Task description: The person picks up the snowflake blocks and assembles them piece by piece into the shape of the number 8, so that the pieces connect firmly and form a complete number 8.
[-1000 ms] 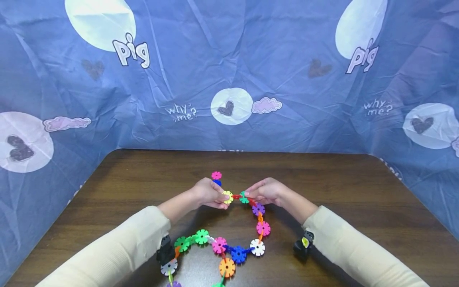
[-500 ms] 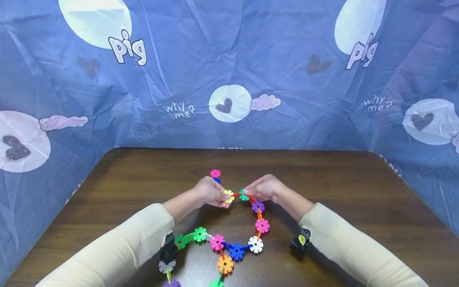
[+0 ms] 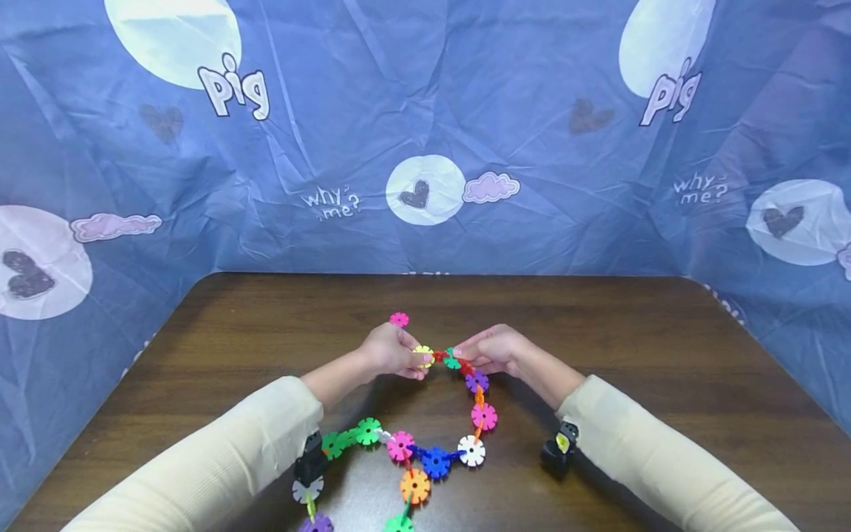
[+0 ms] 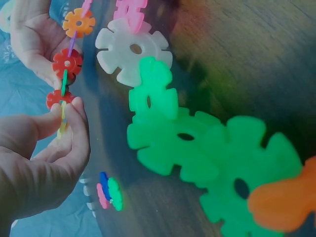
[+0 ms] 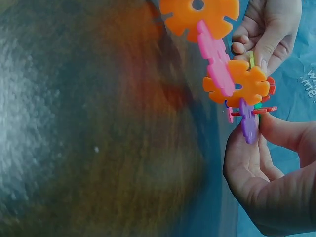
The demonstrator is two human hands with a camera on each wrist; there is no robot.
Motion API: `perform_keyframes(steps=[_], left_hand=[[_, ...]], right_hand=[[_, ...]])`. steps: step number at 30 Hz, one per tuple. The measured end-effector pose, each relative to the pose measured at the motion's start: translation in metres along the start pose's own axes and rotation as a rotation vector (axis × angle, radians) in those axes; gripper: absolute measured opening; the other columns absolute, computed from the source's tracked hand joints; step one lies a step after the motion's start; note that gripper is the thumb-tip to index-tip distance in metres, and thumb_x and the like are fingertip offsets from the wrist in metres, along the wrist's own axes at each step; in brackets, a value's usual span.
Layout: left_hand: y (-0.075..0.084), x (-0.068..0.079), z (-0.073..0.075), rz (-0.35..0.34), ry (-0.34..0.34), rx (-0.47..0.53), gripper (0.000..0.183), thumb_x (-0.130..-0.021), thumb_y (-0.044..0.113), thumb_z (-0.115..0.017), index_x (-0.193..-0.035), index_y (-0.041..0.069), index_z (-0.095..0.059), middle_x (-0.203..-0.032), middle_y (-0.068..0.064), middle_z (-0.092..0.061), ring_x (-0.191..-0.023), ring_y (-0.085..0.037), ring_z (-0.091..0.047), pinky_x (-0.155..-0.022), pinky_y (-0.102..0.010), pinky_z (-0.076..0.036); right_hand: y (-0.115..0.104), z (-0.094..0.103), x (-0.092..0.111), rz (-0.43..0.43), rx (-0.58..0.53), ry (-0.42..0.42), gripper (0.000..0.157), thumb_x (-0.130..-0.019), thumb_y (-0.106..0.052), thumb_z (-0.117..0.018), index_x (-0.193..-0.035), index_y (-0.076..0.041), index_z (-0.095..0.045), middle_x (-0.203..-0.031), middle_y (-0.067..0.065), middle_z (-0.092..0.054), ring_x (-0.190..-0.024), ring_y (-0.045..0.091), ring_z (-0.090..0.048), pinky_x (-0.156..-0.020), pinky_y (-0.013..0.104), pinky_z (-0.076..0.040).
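My left hand (image 3: pixel 392 351) pinches a yellow notched snowflake disc (image 3: pixel 423 356) between thumb and fingers. Just right of it, my right hand (image 3: pixel 495 349) pinches a green disc (image 3: pixel 452 359), with red discs (image 4: pixel 67 64) linked on both sides. From there the chain runs down through a purple disc (image 3: pixel 477 381), a pink disc (image 3: pixel 484 417) and a white disc (image 3: pixel 472 451). A blue disc (image 3: pixel 436 462) continues it leftward on the table. In the left wrist view, the yellow disc sits edge-on at the left fingertips, against a red one.
Behind my left hand lies a small separate cluster (image 4: pixel 109 191) of pink, blue and green discs. More of the chain, with bright green discs (image 3: pixel 368 431) and an orange disc (image 3: pixel 415 486), spreads over the brown table (image 3: pixel 612 332). A blue printed cloth (image 3: pixel 565 244) surrounds the table.
The head view has shifted slightly. My left hand has edged right with the yellow disc, and its fingers cover more of it. The blue disc behind that hand is now hidden.
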State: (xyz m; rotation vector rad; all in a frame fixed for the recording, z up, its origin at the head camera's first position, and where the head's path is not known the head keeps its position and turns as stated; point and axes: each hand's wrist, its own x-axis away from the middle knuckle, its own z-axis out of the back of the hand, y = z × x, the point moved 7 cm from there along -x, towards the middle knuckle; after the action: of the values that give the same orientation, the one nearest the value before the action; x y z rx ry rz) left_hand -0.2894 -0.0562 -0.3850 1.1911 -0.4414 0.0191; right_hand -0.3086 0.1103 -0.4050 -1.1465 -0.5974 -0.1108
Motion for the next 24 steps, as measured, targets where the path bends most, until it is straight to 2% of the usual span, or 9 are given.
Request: perform_keyframes(steps=[5, 12, 19, 24], left_hand=[[-0.004, -0.002, -0.002, 0.048, -0.013, 0.041, 0.017, -0.089, -0.001, -0.064, -0.098, -0.014, -0.062, -0.065, -0.008, -0.065, -0.052, -0.009, -0.061, -0.063, -0.026, -0.06], [-0.004, -0.001, -0.001, 0.085, -0.029, 0.1, 0.016, -0.09, -0.002, -0.062, -0.1, -0.014, -0.059, -0.066, -0.006, -0.062, -0.055, -0.009, -0.061, -0.063, -0.022, -0.059], [-0.008, 0.001, 0.006, 0.093, 0.037, 0.171, 0.014, -0.088, -0.006, -0.062, -0.099, -0.015, -0.059, -0.067, -0.005, -0.061, -0.055, -0.008, -0.061, -0.064, -0.021, -0.059], [-0.009, 0.003, 0.009, 0.093, 0.074, 0.19, 0.015, -0.086, -0.01, -0.061, -0.1, -0.016, -0.06, -0.068, -0.005, -0.06, -0.055, -0.008, -0.06, -0.061, -0.018, -0.057]], right_hand=[[0.001, -0.001, 0.001, 0.001, -0.013, -0.009, 0.034, -0.089, -0.015, -0.068, -0.117, 0.005, -0.064, -0.077, -0.005, -0.07, -0.083, 0.011, -0.068, -0.1, 0.042, -0.051], [0.001, 0.0, 0.0, 0.013, -0.018, -0.008, 0.034, -0.09, -0.015, -0.067, -0.118, 0.004, -0.064, -0.077, -0.006, -0.071, -0.079, 0.01, -0.067, -0.091, 0.036, -0.056], [0.003, 0.001, -0.002, 0.004, -0.05, -0.013, 0.035, -0.09, -0.015, -0.067, -0.118, 0.004, -0.063, -0.073, -0.008, -0.068, -0.072, 0.007, -0.065, -0.073, 0.024, -0.055], [0.004, 0.001, 0.0, 0.007, -0.046, -0.026, 0.035, -0.091, -0.015, -0.065, -0.119, 0.006, -0.062, -0.068, -0.009, -0.066, -0.066, 0.005, -0.063, -0.065, 0.02, -0.053]])
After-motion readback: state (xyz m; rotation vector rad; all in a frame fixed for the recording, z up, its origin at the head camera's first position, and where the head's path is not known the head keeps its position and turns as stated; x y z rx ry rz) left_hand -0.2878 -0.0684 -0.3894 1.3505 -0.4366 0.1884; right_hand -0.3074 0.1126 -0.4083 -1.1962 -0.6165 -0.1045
